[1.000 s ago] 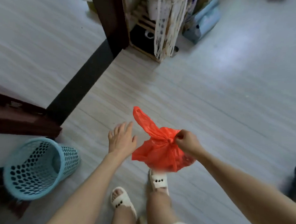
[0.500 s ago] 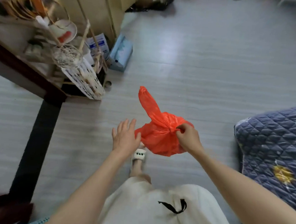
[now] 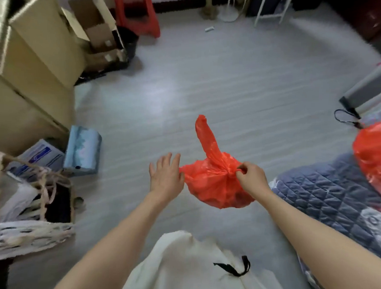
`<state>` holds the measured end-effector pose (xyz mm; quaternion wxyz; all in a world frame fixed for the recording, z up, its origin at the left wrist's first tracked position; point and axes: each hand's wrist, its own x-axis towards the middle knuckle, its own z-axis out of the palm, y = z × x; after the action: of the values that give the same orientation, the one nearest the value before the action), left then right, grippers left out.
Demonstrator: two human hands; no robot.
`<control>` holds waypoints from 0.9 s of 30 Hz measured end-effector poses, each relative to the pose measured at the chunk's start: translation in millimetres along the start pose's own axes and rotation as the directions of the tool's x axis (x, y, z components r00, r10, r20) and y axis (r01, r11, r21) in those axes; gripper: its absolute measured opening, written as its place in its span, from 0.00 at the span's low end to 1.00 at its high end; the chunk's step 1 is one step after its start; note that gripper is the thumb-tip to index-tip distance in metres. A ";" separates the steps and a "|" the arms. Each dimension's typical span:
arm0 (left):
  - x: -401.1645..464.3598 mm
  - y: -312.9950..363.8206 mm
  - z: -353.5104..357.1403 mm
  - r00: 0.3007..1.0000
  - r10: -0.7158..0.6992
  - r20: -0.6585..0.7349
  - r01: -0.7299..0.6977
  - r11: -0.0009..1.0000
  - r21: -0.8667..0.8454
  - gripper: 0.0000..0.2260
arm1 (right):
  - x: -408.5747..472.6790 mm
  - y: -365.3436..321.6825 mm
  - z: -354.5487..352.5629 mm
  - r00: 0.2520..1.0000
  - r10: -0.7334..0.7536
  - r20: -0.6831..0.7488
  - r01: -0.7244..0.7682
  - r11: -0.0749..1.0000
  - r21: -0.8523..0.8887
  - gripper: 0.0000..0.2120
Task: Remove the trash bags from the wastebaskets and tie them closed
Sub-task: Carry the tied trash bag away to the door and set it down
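While pale grey plank flooring (image 3: 210,83) fills the room, with stacked cardboard boxes (image 3: 42,54) at ten o'clock, the right hand (image 3: 250,177) pinches the knotted red plastic trash bag (image 3: 214,185); the left hand (image 3: 165,176), fingers spread, touches its nine o'clock side.

The right hand (image 3: 250,177) pinches the gathered neck of a red trash bag (image 3: 214,185), held above the pale floor (image 3: 232,84). The left hand (image 3: 166,176), fingers straight, touches the bag's left side. A second red bag (image 3: 376,154) rests on a quilted blue bed (image 3: 337,196); cardboard boxes (image 3: 42,48) stand at left.
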<state>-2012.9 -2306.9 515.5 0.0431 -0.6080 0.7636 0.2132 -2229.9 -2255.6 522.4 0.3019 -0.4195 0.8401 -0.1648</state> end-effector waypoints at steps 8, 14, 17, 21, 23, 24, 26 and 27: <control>211.6 161.8 -39.8 0.969 0.248 0.002 -0.247 0.962 0.120 0.25 | 196.6 6.0 -118.0 0.985 0.041 -0.169 -0.040 0.999 0.013 0.10; 361.2 297.0 -70.5 0.959 0.282 0.033 -0.284 0.945 0.162 0.24 | 354.7 26.6 -220.0 0.979 0.112 -0.171 -0.100 0.992 0.076 0.09; 416.2 352.3 -89.9 0.947 0.321 0.021 -0.319 0.933 0.167 0.24 | 409.5 35.4 -264.7 0.969 0.163 -0.186 -0.143 0.983 0.113 0.09; 501.9 425.1 -100.8 0.936 0.347 0.056 -0.351 0.919 0.178 0.25 | 501.5 56.1 -318.1 0.946 0.234 -0.227 -0.200 0.966 0.162 0.08; 554.2 461.8 -99.1 0.931 0.355 0.083 -0.365 0.912 0.188 0.25 | 554.9 70.2 -344.5 0.931 0.273 -0.243 -0.231 0.955 0.186 0.08; 578.2 478.5 -98.7 0.929 0.358 0.088 -0.369 0.909 0.192 0.26 | 578.7 75.9 -356.9 0.923 0.296 -0.246 -0.255 0.949 0.187 0.08; 635.4 518.1 -98.0 0.922 0.374 0.100 -0.387 0.901 0.196 0.26 | 635.1 87.8 -385.4 0.904 0.341 -0.258 -0.297 0.935 0.196 0.10; 666.5 539.9 -98.6 0.917 0.385 0.106 -0.399 0.895 0.200 0.26 | 664.9 92.7 -401.4 0.894 0.362 -0.266 -0.314 0.927 0.206 0.10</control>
<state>-2676.4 -2859.1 535.6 0.0898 -0.4263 0.8872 0.1518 -2854.7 -2725.9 534.4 0.2275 -0.2117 0.9204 -0.2374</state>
